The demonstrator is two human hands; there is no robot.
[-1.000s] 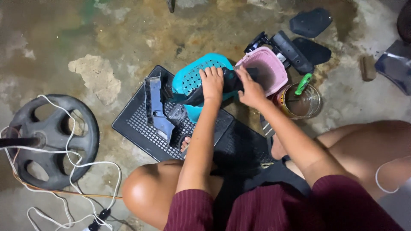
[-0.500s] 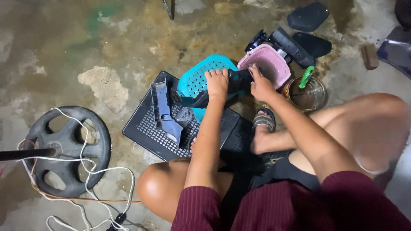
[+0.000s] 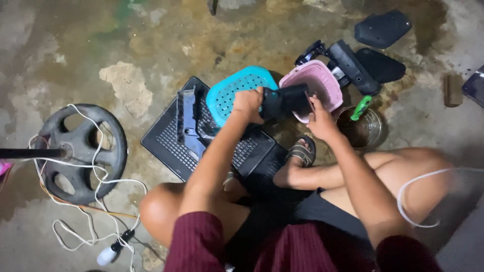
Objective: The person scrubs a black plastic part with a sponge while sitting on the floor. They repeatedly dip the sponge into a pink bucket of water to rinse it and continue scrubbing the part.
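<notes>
Crouching low with your knees apart, you have both hands out over the floor. Your left hand [image 3: 248, 103] is clenched around one end of a black cylindrical part [image 3: 286, 99]; your right hand [image 3: 320, 120] touches its other end from below, fingers curled against it, though whether they actually grip is not clear from this angle. The part hangs in the air between the two baskets, just above the front edge of the black perforated tray [image 3: 174, 146].

By the look of it, you are at the stage of handling or working this one part with both hands. Any next move calls for a firm hold on the left end while the right hand finds its place, since the piece is unsupported.

Beyond your hands sit a teal perforated basket [image 3: 229, 90] and a pink basket [image 3: 322, 80], side by side and nearly touching. A round tin [image 3: 370, 132] with a green-handled tool [image 3: 361, 107] stands just right of the pink one. Farther back lie dark plastic covers [image 3: 382, 27].

To your left, a black wheel-shaped base [image 3: 80, 151] lies tangled in white cable [image 3: 96, 221]. Everything rests on stained, patchy concrete floor [image 3: 151, 30], dimly lit.
</notes>
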